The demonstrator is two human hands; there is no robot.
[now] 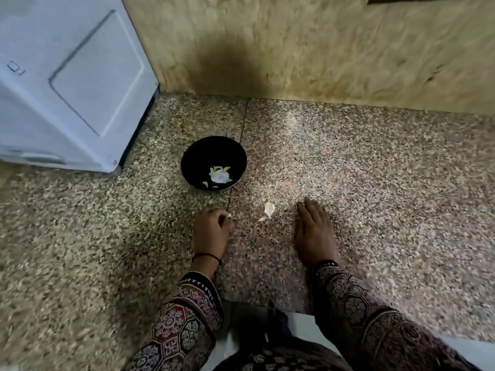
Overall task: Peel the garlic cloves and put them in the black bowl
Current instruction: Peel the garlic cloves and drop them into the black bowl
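Left hand curled, pinching small white bit; clove or skin, cannot tell. Right hand flat on tabletop, empty. Loose clove between hands, toward front edge; bowl behind. Risk: skin falling into bowl.

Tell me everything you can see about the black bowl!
The black bowl is round, shiny and dark inside. It stands upright on the speckled stone counter, near a white appliance. Pale garlic pieces lie in its bottom. Neither hand touches it; the left hand is closest, just in front.
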